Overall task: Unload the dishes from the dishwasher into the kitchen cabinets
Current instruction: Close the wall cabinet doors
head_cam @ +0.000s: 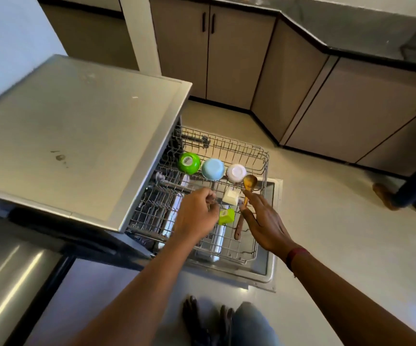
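Wire dishwasher rack [226, 144] stands pulled out, carrying an upturned green bowl [189, 163], blue bowl [212, 169] and white bowl [236, 173]. The left hand [197, 216] curls over the rack, half hiding a green tub [226, 216]; whether it holds anything is unclear. The right hand [264, 221], fingers mostly straight, meets a wooden spoon [249, 182] at the handle; I cannot tell if it grips.

Single head-worn wide-angle view, steeply downward and forward, close above the pulled-out dishwasher rack [259, 156].
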